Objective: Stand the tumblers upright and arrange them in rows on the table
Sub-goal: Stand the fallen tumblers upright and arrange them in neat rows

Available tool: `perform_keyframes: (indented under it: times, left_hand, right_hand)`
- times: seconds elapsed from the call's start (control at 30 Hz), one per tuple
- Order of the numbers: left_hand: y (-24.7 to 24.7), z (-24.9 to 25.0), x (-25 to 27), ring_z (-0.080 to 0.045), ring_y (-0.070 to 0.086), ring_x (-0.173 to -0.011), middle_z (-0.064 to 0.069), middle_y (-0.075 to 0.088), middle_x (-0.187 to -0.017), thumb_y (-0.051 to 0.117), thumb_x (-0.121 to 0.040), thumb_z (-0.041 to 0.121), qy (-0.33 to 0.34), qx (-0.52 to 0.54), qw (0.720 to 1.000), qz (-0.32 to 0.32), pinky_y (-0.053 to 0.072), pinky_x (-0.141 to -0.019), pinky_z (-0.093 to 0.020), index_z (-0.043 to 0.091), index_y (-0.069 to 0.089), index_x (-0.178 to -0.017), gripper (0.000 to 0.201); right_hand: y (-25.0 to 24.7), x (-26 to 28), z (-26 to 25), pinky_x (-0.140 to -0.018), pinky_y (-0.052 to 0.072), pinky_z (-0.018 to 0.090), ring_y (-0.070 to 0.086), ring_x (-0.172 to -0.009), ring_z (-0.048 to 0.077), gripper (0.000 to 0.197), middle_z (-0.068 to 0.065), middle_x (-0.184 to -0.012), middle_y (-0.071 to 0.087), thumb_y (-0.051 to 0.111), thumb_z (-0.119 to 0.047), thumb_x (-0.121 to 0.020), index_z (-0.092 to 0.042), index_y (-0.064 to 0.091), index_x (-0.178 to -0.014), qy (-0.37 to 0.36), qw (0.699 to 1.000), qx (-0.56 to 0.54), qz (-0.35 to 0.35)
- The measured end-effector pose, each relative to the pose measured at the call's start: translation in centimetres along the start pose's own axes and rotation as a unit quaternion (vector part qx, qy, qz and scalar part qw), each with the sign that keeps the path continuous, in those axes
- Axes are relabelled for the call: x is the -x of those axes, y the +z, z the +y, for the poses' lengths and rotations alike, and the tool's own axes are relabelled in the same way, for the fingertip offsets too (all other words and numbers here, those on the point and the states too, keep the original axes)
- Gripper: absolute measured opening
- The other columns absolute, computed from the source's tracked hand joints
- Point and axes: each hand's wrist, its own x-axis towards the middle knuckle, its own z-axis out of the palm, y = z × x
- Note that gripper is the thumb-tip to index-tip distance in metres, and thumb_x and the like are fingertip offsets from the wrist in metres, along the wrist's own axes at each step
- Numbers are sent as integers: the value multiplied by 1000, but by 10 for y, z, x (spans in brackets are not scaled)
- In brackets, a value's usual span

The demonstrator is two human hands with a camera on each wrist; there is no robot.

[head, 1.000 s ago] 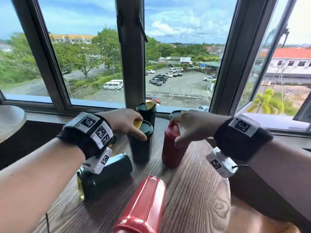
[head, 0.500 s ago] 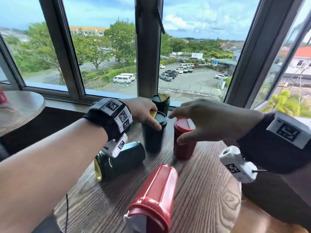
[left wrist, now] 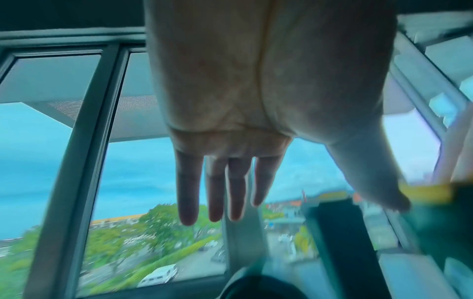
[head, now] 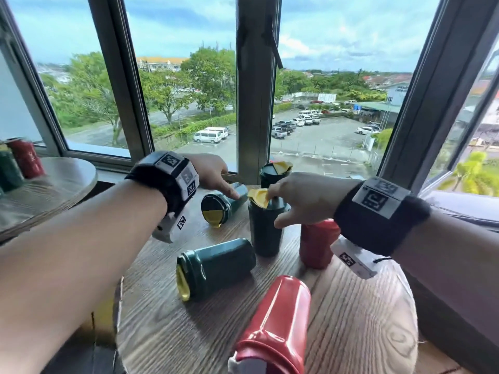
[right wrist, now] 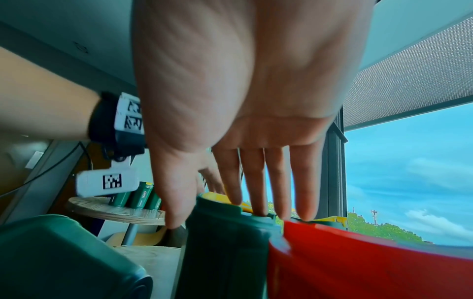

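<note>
Two hands work among tumblers on a round wooden surface point(head: 351, 319) by a window. The right hand point(head: 305, 197), fingers nearly straight, rests its fingertips on the yellow-flapped lid of an upright green tumbler point(head: 266, 228), which stands just beside an upright red tumbler point(head: 317, 244). The left hand point(head: 213, 171), fingers spread and extended, reaches over a green tumbler lying on its side point(head: 218, 209). Another fallen green tumbler point(head: 216, 268) and a fallen red tumbler point(head: 275, 327) lie nearer the camera.

We've got bare forearms, black wristbands point(head: 167, 182) with grey tag-marked plates, and little white tagged cameras point(head: 353, 261) slung just behind both hands.
</note>
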Motion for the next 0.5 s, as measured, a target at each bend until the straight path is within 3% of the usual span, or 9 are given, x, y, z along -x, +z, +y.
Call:
perform_keyframes:
  times: [0.1, 0.17, 0.23, 0.37, 0.5]
  left_hand:
    - [28, -16, -14, -23, 59, -88, -4, 63, -99, 47, -61, 95, -59, -12, 998, -12, 45, -81, -36, 1, 67, -113, 110]
    - [47, -17, -22, -21, 57, -75, -4, 62, -85, 45, -73, 90, -85, -21, 996, -21, 47, -78, -38, 5, 65, -86, 89]
    - [62, -16, -28, -22, 57, -72, -7, 63, -81, 45, -81, 83, -94, -9, 995, -20, 45, -71, -35, 11, 57, -73, 73]
    - [71, -17, -39, -24, 61, -82, -7, 65, -88, 54, -82, 76, -107, 43, 993, -20, 43, -69, -31, 13, 58, -77, 64]
    - [52, -27, -40, -21, 69, -77, -5, 73, -85, 76, -69, 65, -84, 81, 992, 42, 57, -72, -36, 9, 67, -86, 59]
  right_hand:
    - [3, -1, -1, -86, 58, 43, 65, -97, 24, 58, 3, -113, 72, 71, -55, -85, -19, 65, -129, 4, 1000, 4, 5]
    - [4, 0, -1, -87, 58, 43, 65, -100, 23, 59, 1, -116, 71, 71, -56, -84, -20, 64, -131, 9, 1000, -4, 3]
    - [3, 1, -2, -90, 57, 42, 65, -104, 22, 60, 1, -120, 70, 71, -54, -85, -21, 63, -134, 10, 1000, -8, 2]
    - [1, 4, -2, -91, 54, 36, 64, -108, 19, 59, 0, -125, 69, 71, -50, -89, -21, 61, -138, 6, 1000, -25, 4]
    - [3, 5, -4, -88, 53, 34, 63, -105, 19, 59, 0, -123, 68, 71, -52, -88, -21, 61, -137, 3, 1000, -20, 9]
